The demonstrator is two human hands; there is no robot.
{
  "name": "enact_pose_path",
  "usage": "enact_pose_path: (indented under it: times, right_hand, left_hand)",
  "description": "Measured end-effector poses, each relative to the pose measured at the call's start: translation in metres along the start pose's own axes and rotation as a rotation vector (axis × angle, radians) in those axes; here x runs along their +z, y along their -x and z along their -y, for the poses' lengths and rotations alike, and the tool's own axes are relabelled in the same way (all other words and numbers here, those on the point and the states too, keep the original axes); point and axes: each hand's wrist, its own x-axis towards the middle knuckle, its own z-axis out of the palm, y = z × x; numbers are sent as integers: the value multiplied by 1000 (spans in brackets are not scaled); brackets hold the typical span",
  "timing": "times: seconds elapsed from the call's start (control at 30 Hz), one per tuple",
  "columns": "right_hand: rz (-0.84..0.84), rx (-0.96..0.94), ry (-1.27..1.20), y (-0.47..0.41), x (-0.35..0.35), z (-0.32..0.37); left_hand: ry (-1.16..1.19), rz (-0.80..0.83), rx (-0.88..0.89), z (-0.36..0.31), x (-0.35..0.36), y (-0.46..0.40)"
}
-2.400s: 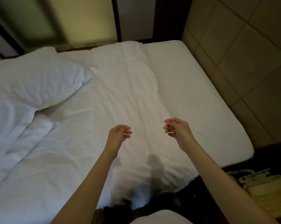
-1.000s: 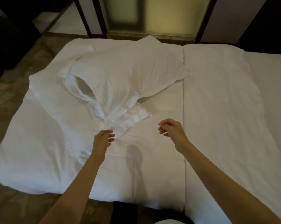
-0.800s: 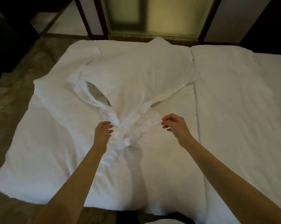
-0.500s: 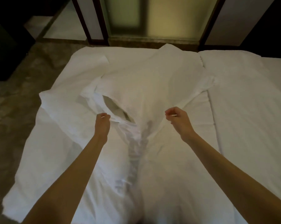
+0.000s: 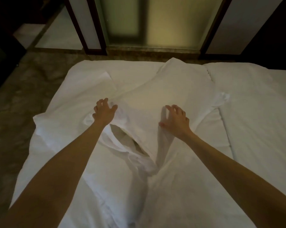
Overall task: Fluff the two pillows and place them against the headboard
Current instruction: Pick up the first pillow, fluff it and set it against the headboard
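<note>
A white pillow (image 5: 163, 89) lies across the middle of the bed, its case hanging open toward me with a dark gap (image 5: 129, 142) at the mouth. My left hand (image 5: 103, 113) rests on the pillow's left side, fingers spread and curled into the cloth. On the pillow's right side sits my right hand (image 5: 174, 121), fingers also spread, pressing on the case. Neither hand has closed around the fabric. A second pillow is not clearly distinguishable among the white bedding. No headboard is in view.
White bedding (image 5: 254, 129) covers the bed, with a seam running down on the right. Stone floor (image 5: 20, 99) lies to the left of the bed. Frosted glass panels in dark frames (image 5: 147, 22) stand beyond the far edge.
My view swung from the bed's right end to this pillow. Both hands reached forward, pinched the case's open edge, then opened and moved farther up onto the pillow.
</note>
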Motion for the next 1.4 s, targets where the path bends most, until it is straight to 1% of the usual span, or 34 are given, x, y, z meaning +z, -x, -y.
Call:
enact_pose_path:
  times: [0.1,0.2,0.27,0.33,0.4,0.5,0.6,0.73,0.8,0.9,0.97,1.03,1.13,1.27,1.33,1.4]
  right_hand:
    - [51,1,77,-11,12,-14]
    - [50,-6,102,-14,24,-27]
    - [44,-12,110,-13,32,-32]
    - [43,-9,106,-11,37,-36]
    - [43,3,101,-8,40,-42]
    - [39,23,89,1,39,-53]
    - [47,28,60,14,34,-66]
    - [11,9,-30,42,8,-92]
    - [-59,-7,-101,60,-7,-107]
    - [-217,20,-214,86,-24,-124]
    - [-302,67,-300,105,-34,-132]
    - [-352,120,-409,123,-43,-141]
    - [-404,189,-533,149,-58,-159]
    - [-443,271,-604,185,-78,-197]
    - [-436,322,-620,201,-85,-219]
    - [-420,366,-641,219,-92,-243]
  left_hand:
    - [-181,132,86,3,2,-33]
    - [-244,222,60,3,5,-53]
    - [-225,284,14,0,7,-62]
    - [-129,394,-20,-4,9,-64]
    - [-42,475,9,-9,13,-59]
    - [29,461,65,-16,21,-39]
    - [148,443,110,-23,31,-16]
    - [272,403,164,-38,46,28]
    - [318,406,190,-44,53,55]
    - [355,411,222,-55,63,98]
    - [327,418,246,-64,72,129]
    - [255,431,274,-74,83,160]
    - [103,424,342,-87,102,205]
    - [-71,371,421,-100,131,266]
    - [-96,403,445,-104,146,294]
    - [-94,507,434,-110,163,322]
